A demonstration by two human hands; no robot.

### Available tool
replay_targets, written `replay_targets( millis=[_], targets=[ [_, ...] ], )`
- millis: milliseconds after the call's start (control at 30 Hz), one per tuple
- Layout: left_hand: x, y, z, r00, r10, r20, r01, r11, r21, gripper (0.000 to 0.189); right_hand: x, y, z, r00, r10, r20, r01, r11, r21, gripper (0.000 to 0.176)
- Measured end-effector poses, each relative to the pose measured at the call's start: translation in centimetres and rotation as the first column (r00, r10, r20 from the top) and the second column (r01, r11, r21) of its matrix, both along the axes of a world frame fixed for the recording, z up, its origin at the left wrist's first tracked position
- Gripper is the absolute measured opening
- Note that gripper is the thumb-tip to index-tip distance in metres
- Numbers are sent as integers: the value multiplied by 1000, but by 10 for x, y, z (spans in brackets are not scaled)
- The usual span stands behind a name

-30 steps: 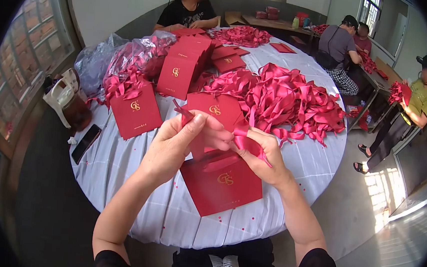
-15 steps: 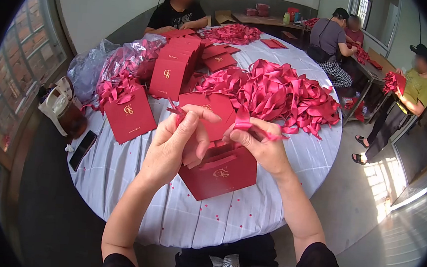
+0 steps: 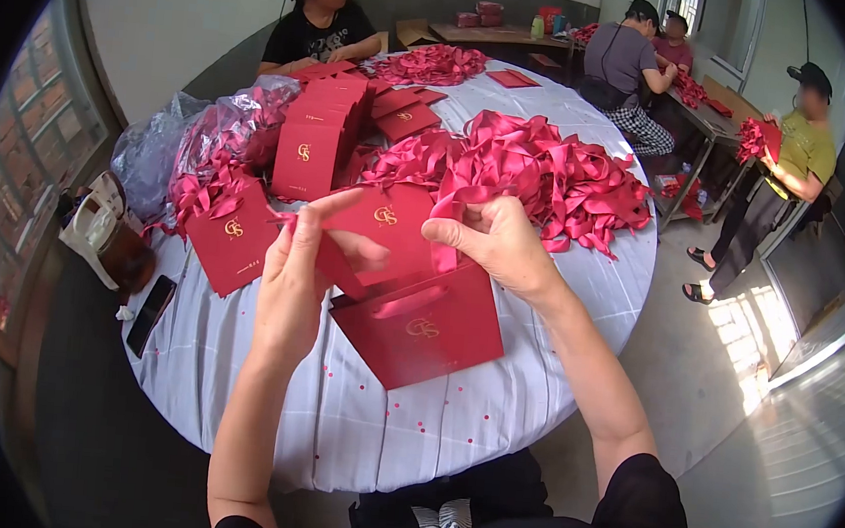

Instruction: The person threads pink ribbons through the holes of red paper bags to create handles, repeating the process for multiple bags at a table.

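1. Your left hand [image 3: 300, 276] is raised over the desk [image 3: 380, 429], thumb and fingers pinched on one end of a red ribbon [image 3: 443, 254]; a short tip sticks out to the left of the fingers.
2. Your right hand [image 3: 489, 238] is closed on the same ribbon, pinching a fold of it at the fingertips. From there 1 strand drops to the gift bag [image 3: 422, 329] below.
3. The gift bag is red with a gold logo. It sits on the white cloth at the near edge of the desk, just under both hands, with its ribbon handle showing at the top.
4. Another red bag [image 3: 386, 217] lies flat just behind your hands, and a third [image 3: 231, 237] sits to their left.
5. An upright row of bags [image 3: 307, 156] stands further back, beside a clear plastic sack [image 3: 204, 143] stuffed with ribbon.
6. A loose ribbon heap [image 3: 549, 170] covers the middle right of the desk.
7. A dark phone [image 3: 149, 312] lies at the left edge.
8. A person in black [image 3: 317, 27] sits at the far side. 2 more people sit at a side bench [image 3: 712, 118], and 1 person in green [image 3: 799, 150] stands on the right.
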State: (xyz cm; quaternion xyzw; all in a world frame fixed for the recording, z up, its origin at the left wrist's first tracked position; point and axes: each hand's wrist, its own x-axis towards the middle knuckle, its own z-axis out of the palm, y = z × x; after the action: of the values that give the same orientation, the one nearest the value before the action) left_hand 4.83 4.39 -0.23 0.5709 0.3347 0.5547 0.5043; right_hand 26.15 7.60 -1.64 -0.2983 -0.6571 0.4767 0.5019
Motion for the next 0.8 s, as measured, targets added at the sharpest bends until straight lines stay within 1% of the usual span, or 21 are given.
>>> replay_targets(
  millis=[67, 100, 133, 167, 200, 267, 300, 333, 367, 400, 433, 467, 500, 533, 600, 633, 667, 700, 733, 767, 800],
  targets=[
    [-4, -2, 0, 999, -32, 13, 32, 999, -24, 57, 2, -1, 6, 997, 36, 74, -35, 999, -16, 28],
    [-4, -4, 0, 998, -58, 30, 59, 997, -46, 60, 3, -1, 8, 991, 44, 129, -45, 999, 3, 24],
    [-3, -5, 1, 1000, -27, -14, 27, 998, -61, 64, 3, -1, 9, 981, 52, 185, -57, 998, 23, 19],
    [-2, -6, 2, 999, -32, -13, 31, 998, -59, 64, 2, 6, 0, 981, 47, 190, -62, 995, 78, 25],
    [0, -6, 2, 998, -14, -63, 11, 999, -51, 64, 2, 6, 2, 981, 43, 190, -59, 995, 80, 25],
    [5, -5, 0, 988, 42, -150, -45, 999, -21, 64, 3, 5, 5, 933, 41, 357, -39, 999, -13, 34],
    [8, -6, -1, 983, 47, -176, -54, 998, -31, 64, 0, 8, 5, 899, 24, 438, -13, 1000, -28, 43],
    [9, -7, -3, 978, 53, -201, -62, 997, -40, 63, 1, 8, 6, 898, 17, 439, -7, 1000, -25, 43],
    [10, -4, -8, 979, 41, -198, -51, 998, -46, 62, 1, 8, 9, 795, -52, 604, 78, 997, -17, 43],
    [12, -2, -13, 980, 36, -198, -46, 998, -46, 62, 0, 6, 12, 658, -110, 745, 159, 987, 5, 42],
    [13, -1, -16, 979, 35, -202, -50, 996, -72, 62, -2, 8, -2, 467, -455, 758, 258, 890, 375, 41],
    [15, 0, -20, 978, 32, -207, -53, 994, -98, 62, -5, 7, -6, 429, -607, 669, 327, 794, 512, 40],
    [15, 3, -24, 976, 26, -216, -50, 993, -107, 62, -9, 6, -7, 377, -740, 557, 388, 672, 631, 39],
    [15, 4, -27, 977, 19, -214, -43, 993, -108, 62, -11, 6, -4, 475, -759, 445, 387, 634, 670, 36],
    [15, 7, -34, 980, -1, -201, -28, 989, -142, 58, -19, 4, 4, 669, -600, 438, 272, 747, 607, 32],
    [15, 8, -39, 979, -6, -202, -23, 989, -144, 58, -25, 9, -2, 792, -509, 338, 186, 728, 660, 28],
    [14, 10, -45, 976, 11, -216, -42, 989, -140, 55, -33, 8, -1, 866, -375, 330, 100, 777, 621, 26],
    [13, 12, -50, 973, 30, -230, -62, 989, -133, 55, -40, 6, -1, 904, -257, 343, 33, 840, 542, 25],
    [9, 14, -52, 974, 0, -227, -43, 982, -185, 48, -47, 8, -4, 904, -250, 346, 27, 842, 539, 25],
    [10, 15, -54, 974, -3, -228, -40, 982, -183, 48, -53, 11, -8, 905, -243, 350, 19, 844, 537, 26],
    [10, 15, -56, 985, -13, -174, -23, 979, -203, 43, -56, 14, -9, 900, -254, 354, 21, 836, 548, 25]
  ],
)
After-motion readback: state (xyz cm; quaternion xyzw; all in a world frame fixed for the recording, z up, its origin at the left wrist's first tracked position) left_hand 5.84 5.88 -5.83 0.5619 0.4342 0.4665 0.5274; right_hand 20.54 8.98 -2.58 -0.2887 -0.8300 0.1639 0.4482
